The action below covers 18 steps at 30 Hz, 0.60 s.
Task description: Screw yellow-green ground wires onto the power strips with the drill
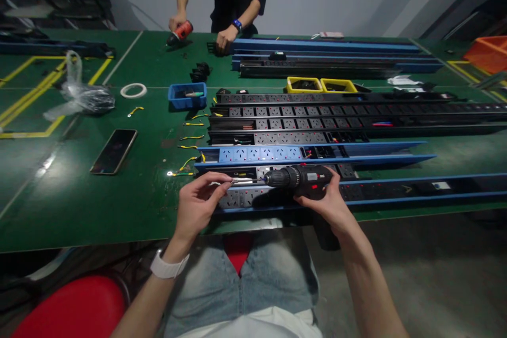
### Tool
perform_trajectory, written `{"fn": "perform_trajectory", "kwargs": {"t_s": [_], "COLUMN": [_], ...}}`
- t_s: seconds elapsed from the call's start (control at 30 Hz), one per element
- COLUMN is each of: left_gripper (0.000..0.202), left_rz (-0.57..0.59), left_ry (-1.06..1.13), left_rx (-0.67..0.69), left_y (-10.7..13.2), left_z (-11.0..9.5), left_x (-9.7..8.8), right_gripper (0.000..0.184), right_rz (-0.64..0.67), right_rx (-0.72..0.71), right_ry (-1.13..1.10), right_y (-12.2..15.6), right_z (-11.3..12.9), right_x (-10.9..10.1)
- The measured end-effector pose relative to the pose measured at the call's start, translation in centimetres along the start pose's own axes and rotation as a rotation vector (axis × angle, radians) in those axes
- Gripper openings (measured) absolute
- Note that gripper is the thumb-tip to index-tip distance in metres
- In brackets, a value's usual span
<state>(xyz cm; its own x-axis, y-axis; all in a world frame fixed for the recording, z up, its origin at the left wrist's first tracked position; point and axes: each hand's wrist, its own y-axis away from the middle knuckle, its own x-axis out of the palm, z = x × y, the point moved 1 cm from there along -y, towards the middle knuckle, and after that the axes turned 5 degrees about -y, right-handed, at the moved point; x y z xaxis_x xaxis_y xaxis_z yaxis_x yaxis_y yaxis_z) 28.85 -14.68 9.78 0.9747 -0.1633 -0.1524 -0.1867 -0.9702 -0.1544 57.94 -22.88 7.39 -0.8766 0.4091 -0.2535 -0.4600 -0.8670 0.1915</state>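
My right hand [325, 195] is wrapped round a black cordless drill [297, 177], held level with its bit [253, 180] pointing left. The thumb and fingers of my left hand [202, 200] pinch at the tip of that bit; what sits between the fingertips is too small to make out. Below the drill lies a blue power strip [241, 198] with black sockets, along the table's near edge. Just beyond is another blue strip [259, 154] with blue socket faces. Short yellow-green wires [186, 166] lie at the strips' left ends.
Several black power strips [293, 111] lie farther back. A blue bin [187, 96], two yellow bins [304, 84], a phone [114, 152], a white ring [133, 90] and a plastic bag [85, 95] are on the green table. Opposite, a co-worker holds a red drill [182, 31].
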Motion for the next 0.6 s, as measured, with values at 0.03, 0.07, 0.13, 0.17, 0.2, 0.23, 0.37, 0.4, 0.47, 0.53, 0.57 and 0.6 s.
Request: {"fn": "perform_trajectory", "kwargs": {"t_s": [0.03, 0.07, 0.13, 0.17, 0.2, 0.23, 0.37, 0.4, 0.47, 0.53, 0.57, 0.6], "left_gripper": [0.007, 0.007, 0.007, 0.007, 0.006, 0.005, 0.003, 0.003, 0.003, 0.005, 0.006, 0.008], "left_rz": [-0.007, -0.014, -0.024, -0.027, -0.031, -0.032, -0.043, -0.05, -0.066, -0.084, -0.094, -0.105], "left_ry": [-0.006, -0.011, -0.02, -0.023, -0.025, -0.026, -0.02, -0.021, -0.025, -0.031, -0.038, -0.05], "left_rx": [0.006, 0.011, 0.022, 0.03, 0.039, 0.049, 0.084, 0.093, 0.108, 0.108, 0.106, 0.105], "left_y": [0.1, 0.1, 0.1, 0.1, 0.1, 0.1, -0.1, -0.1, 0.0, 0.1, 0.1, 0.2], "left_z": [0.1, 0.1, 0.2, 0.2, 0.2, 0.2, -0.1, -0.1, -0.2, -0.2, -0.3, -0.3], "left_x": [0.0, 0.0, 0.0, 0.0, 0.0, 0.0, 0.3, 0.3, 0.5, 0.6, 0.7, 0.7], "right_gripper": [0.107, 0.107, 0.108, 0.108, 0.108, 0.107, 0.105, 0.106, 0.107, 0.107, 0.107, 0.107], "right_rz": [0.001, 0.004, 0.009, 0.013, 0.015, 0.015, 0.018, 0.017, 0.016, 0.015, 0.019, 0.022], "right_rx": [0.0, 0.004, 0.015, 0.022, 0.027, 0.032, 0.054, 0.059, 0.067, 0.07, 0.072, 0.074], "right_ry": [0.0, -0.003, -0.018, -0.027, -0.035, -0.041, -0.06, -0.06, -0.05, -0.041, -0.041, -0.042], "right_y": [0.0, 0.0, 0.0, 0.1, 0.2, 0.3, 0.8, 0.9, 0.9, 0.9, 0.9, 0.9], "right_z": [0.0, 0.0, 0.2, 0.4, 0.7, 0.9, 1.8, 1.9, 2.1, 2.1, 2.1, 2.1], "right_x": [0.0, 0.0, 0.1, 0.1, 0.1, 0.2, 0.3, 0.3, 0.4, 0.3, 0.3, 0.3]}}
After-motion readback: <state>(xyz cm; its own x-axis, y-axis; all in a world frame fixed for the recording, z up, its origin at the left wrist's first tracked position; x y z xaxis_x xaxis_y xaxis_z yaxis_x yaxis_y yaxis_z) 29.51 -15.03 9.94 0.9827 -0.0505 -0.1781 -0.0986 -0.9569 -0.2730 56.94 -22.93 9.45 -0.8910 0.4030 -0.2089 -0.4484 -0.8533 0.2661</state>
